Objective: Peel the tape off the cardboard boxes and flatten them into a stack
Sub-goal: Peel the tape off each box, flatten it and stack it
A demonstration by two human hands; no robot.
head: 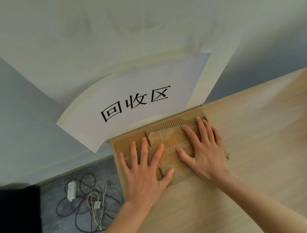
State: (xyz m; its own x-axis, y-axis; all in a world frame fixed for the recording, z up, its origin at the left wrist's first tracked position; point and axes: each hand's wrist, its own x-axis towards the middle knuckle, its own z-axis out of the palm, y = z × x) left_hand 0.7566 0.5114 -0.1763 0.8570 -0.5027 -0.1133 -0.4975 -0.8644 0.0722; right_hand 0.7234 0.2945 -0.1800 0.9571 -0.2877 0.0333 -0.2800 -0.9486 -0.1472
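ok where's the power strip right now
In the head view the power strip lies on the grey floor at lower left, among tangled cables, just left of the table's edge and the left hand.

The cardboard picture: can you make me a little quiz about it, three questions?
1. True or false: both hands press flat on the cardboard.
2. What lies on the floor left of the table? A) power strip with cables B) a ball C) shoes
3. Which hand covers part of the printed letters?

Key: 1. True: left hand, right hand. 2. A, the power strip. 3. The right hand.
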